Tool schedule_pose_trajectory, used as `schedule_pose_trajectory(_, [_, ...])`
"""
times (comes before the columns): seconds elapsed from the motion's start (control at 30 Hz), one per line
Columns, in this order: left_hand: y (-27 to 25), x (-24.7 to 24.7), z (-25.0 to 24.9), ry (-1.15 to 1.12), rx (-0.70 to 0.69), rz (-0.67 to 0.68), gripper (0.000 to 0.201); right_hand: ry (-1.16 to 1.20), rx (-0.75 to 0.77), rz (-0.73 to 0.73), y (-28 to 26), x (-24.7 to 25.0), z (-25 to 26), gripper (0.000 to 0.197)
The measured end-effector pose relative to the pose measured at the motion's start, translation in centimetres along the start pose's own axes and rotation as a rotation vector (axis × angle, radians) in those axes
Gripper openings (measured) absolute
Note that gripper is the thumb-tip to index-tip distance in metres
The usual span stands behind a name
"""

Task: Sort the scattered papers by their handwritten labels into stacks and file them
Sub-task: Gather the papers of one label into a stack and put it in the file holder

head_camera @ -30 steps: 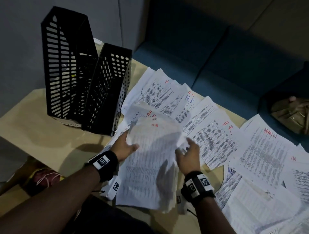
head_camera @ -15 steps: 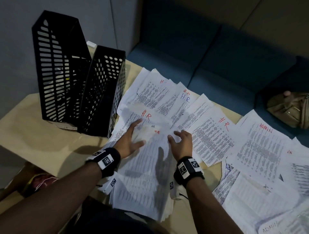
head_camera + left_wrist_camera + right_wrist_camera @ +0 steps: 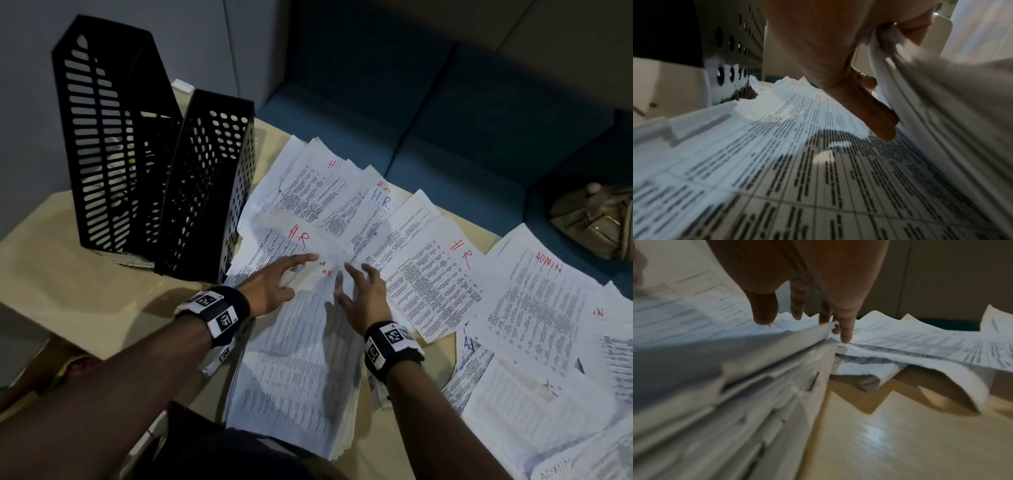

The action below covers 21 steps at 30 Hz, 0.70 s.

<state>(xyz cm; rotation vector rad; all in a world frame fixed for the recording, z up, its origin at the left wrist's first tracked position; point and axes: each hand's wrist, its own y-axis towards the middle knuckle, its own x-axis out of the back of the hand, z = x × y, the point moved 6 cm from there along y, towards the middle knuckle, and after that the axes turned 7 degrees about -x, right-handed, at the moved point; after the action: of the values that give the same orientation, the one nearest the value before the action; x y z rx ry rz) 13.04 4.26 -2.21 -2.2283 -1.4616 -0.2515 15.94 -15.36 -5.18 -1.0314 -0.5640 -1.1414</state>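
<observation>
A thick stack of printed papers [image 3: 301,370] lies on the table in front of me. My left hand [image 3: 274,284] is at its upper left corner. In the left wrist view the stack's edge [image 3: 941,100] sits between the thumb [image 3: 873,110] below and the fingers above. My right hand [image 3: 363,294] hovers over the upper right corner, fingers spread and straight. In the right wrist view one fingertip [image 3: 845,337] touches the papers beside the stack [image 3: 725,378]. Sheets marked H.R [image 3: 435,274] fan out beyond the hands. Sheets marked ADMIN [image 3: 534,308] lie to the right.
Two black perforated file holders [image 3: 113,144] [image 3: 209,185] stand at the back left of the tan table [image 3: 85,291]. A blue sofa [image 3: 445,137] runs behind the table, with a tan bag [image 3: 596,222] on it at the right.
The stack, held up in both hands a second ago, has come down flat on the table. My right hand has let go and both hands have slid forward to its top edge.
</observation>
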Motion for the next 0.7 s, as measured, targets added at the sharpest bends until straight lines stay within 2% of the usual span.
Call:
schedule_pose_trajectory(0.1, [0.2, -0.8, -0.4, 0.009, 0.002, 0.060, 0.087, -0.291, 0.157, 0.015, 0.2, -0.7, 1.6, 0.069])
schedule_pose_trajectory(0.17, [0.3, -1.2, -0.1, 0.012, -0.005, 0.044, 0.085, -0.344, 0.267, 0.044, 0.0, -1.5, 3.1, 0.069])
schedule_pose_trajectory(0.3, [-0.1, -1.4, 1.3, -0.007, 0.003, -0.035, 0.067, -0.115, 0.370, 0.041, -0.7, -2.3, 5.0, 0.061])
schedule_pose_trajectory(0.37, [-0.5, -1.5, 2.0, -0.058, 0.048, -0.097, 0.066, 0.006, 0.388, 0.083, -0.8, -1.8, 5.5, 0.052])
schedule_pose_trajectory(0.43, [-1.2, -1.8, 3.1, -0.151, 0.105, -0.137, 0.062, 0.157, 0.295, 0.092, 0.0, -0.6, 5.3, 0.041])
schedule_pose_trajectory(0.47, [-1.7, -1.9, 3.9, -0.189, 0.132, -0.159, 0.051, 0.227, 0.197, 0.046, 0.8, 0.3, 4.8, 0.038])
schedule_pose_trajectory(0.53, [-2.9, -1.9, 5.1, -0.243, 0.197, -0.217, 0.027, 0.312, -0.082, -0.072, 2.3, 2.0, 3.1, 0.041])
schedule_pose_trajectory(0.57, [-3.5, -1.9, 5.5, -0.297, 0.236, -0.248, 0.021, 0.331, -0.216, -0.072, 3.0, 2.4, 2.2, 0.047])
schedule_pose_trajectory(0.63, [-4.4, -2.2, 5.9, -0.426, 0.293, -0.296, 0.023, 0.306, -0.389, 0.058, 4.2, 2.1, 1.4, 0.062])
schedule_pose_trajectory(0.7, [-4.7, -2.5, 6.4, -0.475, 0.336, -0.318, 0.026, 0.296, -0.447, 0.150, 4.9, 1.6, 1.7, 0.073])
